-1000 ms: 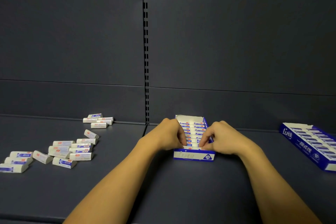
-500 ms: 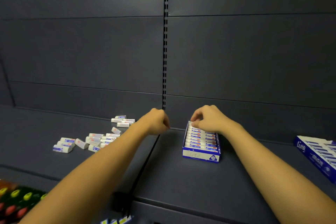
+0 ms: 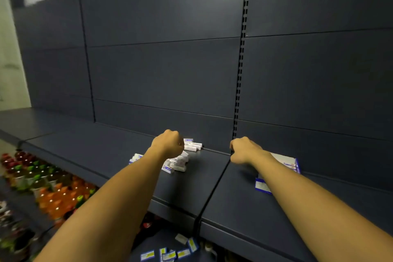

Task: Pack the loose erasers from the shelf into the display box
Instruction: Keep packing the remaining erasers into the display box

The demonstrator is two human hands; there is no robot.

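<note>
- Erasers [image 3: 180,160] lie in a loose heap on the shelf [image 3: 191,187], just under and right of the left hand [image 3: 168,143]; a smaller stack [image 3: 192,145] sits behind, close to the back panel [image 3: 165,74].
- Left hand: fingers curled into a fist above the heap; nothing visible in it, and whether it touches an eraser is hidden by the wrist.
- Right hand [image 3: 244,151]: fingers curled under, hovering over the seam between shelf sections; nothing seen in its grip, palm side hidden.
- Box [image 3: 287,161] lies right of the right hand, mostly hidden by the right forearm; only a white-blue far edge and a blue-white near corner show. Fill level cannot be told.
- Key relation: heap is left of the seam, box is right of it, so each eraser has to travel rightward across the seam. Left hand is clearly nearer the heap, right hand nearer the box.
- Eraser long axes run mostly left-right, some skewed; judgement: a pinch across the short sides looks easiest.
- Erasers: small white blocks in blue-white paper sleeves, probably firm and light.
- Box: thin printed card, likely to slide if pushed.
- Shelf and panel: dark matte metal, flat, slotted upright [image 3: 240,83] at the seam.
- Below: blurred bottles [image 3: 42,187] with orange and green caps, small packs [image 3: 170,251] on a lower level.
</note>
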